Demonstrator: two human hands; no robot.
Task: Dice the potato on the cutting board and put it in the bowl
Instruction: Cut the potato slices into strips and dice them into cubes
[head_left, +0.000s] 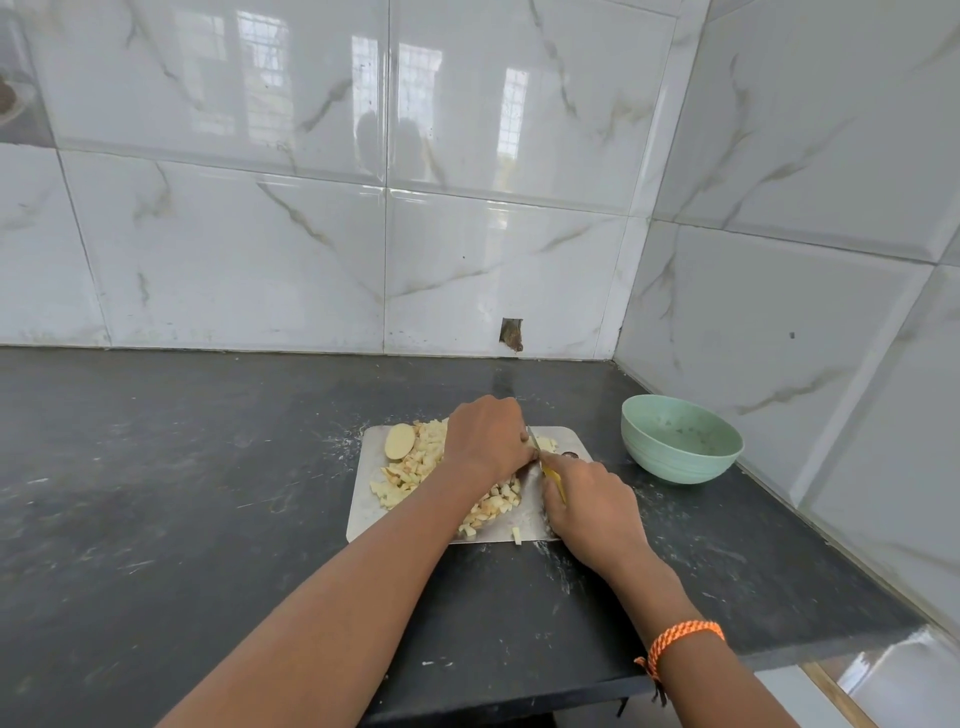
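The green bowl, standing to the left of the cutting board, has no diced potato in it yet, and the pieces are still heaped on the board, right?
Not quite: the head view shows the green bowl to the right of the cutting board, near the corner wall. The rest holds: no diced potato shows in it yet, and the pieces are still heaped on the board.

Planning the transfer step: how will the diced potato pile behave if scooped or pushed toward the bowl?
The diced potato is loose small cubes, so it will likely scatter rather than move as one. One piece already sits at the cutting board edge; the smooth board probably lets pieces slide off.
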